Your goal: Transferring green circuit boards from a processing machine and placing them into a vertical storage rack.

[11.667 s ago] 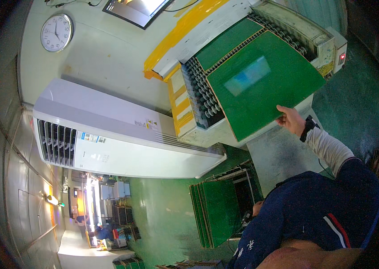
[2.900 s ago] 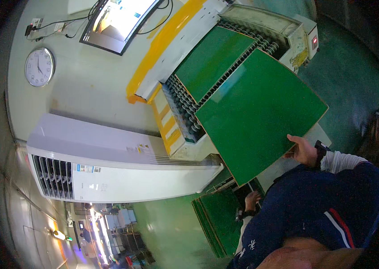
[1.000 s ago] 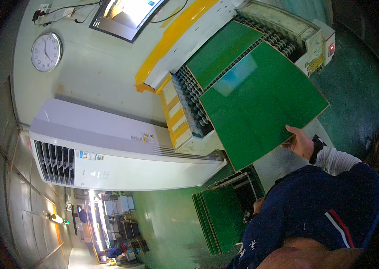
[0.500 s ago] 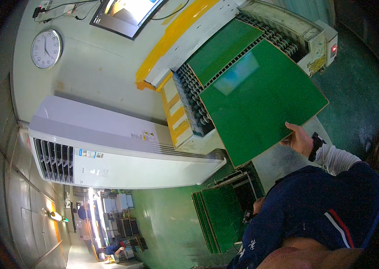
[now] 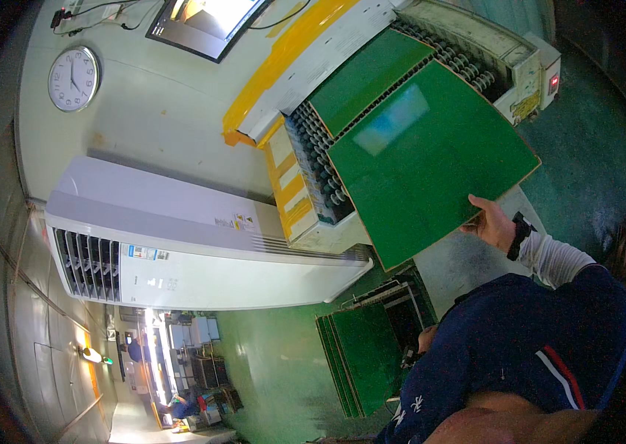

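Observation:
A large green flat panel lies with its far part over the roller conveyor, its near part sticking out past the end. My right hand grips the panel's near edge, thumb on top and the fingers partly hidden beneath. Farther along the rollers lies a second green panel, a narrow gap between the two. Low down, my left hand shows only in part beside a dark rack and a stack of green panels. Its fingers are hidden by the sleeve and shadow.
A tall white air conditioner stands left of the conveyor. A wall clock and a screen are on the wall. A control box with a red display sits at the conveyor's far right. People work in the distance at lower left.
The held panel has shifted slightly farther onto the rollers, and my right hand has moved with it. My left hand stays about where it was.

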Demonstrator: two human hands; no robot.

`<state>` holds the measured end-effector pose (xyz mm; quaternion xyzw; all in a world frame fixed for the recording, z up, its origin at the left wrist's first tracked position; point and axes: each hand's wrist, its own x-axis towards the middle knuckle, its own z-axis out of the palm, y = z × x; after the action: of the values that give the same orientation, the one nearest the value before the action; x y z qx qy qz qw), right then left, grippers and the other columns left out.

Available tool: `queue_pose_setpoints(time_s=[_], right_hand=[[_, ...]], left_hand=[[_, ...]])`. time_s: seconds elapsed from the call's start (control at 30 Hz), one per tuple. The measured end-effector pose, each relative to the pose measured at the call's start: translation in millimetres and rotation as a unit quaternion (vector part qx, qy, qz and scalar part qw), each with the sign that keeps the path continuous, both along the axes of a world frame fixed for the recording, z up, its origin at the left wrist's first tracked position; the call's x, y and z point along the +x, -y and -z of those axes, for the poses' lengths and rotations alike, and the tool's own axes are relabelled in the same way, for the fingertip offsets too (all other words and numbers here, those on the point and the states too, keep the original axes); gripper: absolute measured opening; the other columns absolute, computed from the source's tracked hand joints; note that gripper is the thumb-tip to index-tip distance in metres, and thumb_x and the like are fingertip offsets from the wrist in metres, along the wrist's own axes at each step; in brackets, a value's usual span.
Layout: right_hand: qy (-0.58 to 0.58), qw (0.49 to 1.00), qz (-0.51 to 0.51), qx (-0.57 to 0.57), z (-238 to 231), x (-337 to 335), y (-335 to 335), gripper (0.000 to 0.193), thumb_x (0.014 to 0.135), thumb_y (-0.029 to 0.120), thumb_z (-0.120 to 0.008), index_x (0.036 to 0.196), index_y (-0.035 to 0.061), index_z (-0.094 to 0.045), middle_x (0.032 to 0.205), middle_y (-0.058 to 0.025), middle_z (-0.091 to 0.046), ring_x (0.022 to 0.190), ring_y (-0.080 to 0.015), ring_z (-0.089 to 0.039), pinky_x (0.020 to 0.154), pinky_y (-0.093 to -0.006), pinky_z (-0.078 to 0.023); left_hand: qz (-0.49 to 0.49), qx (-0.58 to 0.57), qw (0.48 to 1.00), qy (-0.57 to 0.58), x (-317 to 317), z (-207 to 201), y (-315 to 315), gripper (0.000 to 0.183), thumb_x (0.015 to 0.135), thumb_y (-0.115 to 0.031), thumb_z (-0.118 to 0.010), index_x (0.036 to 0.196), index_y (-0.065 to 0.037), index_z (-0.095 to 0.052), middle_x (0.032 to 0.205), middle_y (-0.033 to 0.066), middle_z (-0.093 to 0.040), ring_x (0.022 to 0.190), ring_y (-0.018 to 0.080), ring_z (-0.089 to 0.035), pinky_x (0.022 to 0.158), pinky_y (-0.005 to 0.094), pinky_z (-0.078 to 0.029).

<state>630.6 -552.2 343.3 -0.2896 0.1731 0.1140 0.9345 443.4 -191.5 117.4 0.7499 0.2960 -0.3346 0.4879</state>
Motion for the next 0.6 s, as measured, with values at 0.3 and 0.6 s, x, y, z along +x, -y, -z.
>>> queue_pose_setpoints(time_s=[0.3, 0.6], right_hand=[[0.002, 1.000, 0.002, -0.010, -3.4, 10.3, -5.1, 0.028, 0.094, 0.032, -0.056, 0.108, 0.0084, -0.059, 0.101, -0.0064, -0.067, 0.087, -0.0208, -0.065, 0.073, -0.0383, -0.055], [-0.003, 1.000, 0.000, 0.006, 2.6, 19.3, -1.2, 0.030, 0.093, 0.033, -0.058, 0.109, 0.0075, -0.058, 0.103, -0.0074, -0.067, 0.088, -0.0225, -0.065, 0.074, -0.0386, -0.055]], left_hand=[[-0.039, -0.015, 0.999, -0.034, -1.9, 34.8, -16.1, 0.043, 0.086, -0.033, -0.062, 0.116, -0.002, -0.065, 0.111, 0.0108, -0.067, 0.099, 0.0239, -0.063, 0.087, 0.0347, -0.048], [0.006, -0.029, 0.999, 0.027, -10.1, 39.3, -20.2, 0.042, 0.086, -0.032, -0.064, 0.114, -0.001, -0.065, 0.104, 0.0097, -0.068, 0.093, 0.0215, -0.064, 0.082, 0.0333, -0.049]])
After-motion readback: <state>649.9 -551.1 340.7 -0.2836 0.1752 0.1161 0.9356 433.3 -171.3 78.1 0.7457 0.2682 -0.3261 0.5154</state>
